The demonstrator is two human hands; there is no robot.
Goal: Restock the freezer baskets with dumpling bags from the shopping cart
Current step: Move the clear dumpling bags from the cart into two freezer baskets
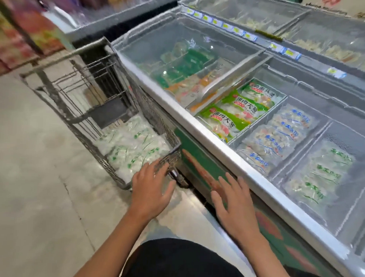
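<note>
Left hand (149,191) fingers spread, holding nothing, at near corner of shopping cart (122,185). Right hand (235,204) likewise spread, empty, before freezer (208,137). Dumpling bags (131,147) in cart, green print blurred. Freezer bags (236,111) read 猪肉大葱; blue-print bags (279,137) possibly 手工水饺.

My shopping cart (79,105) stands on the pale tiled floor (30,195), pressed against the chest freezer (208,137), which also sits on that floor, to the cart's right.
</note>
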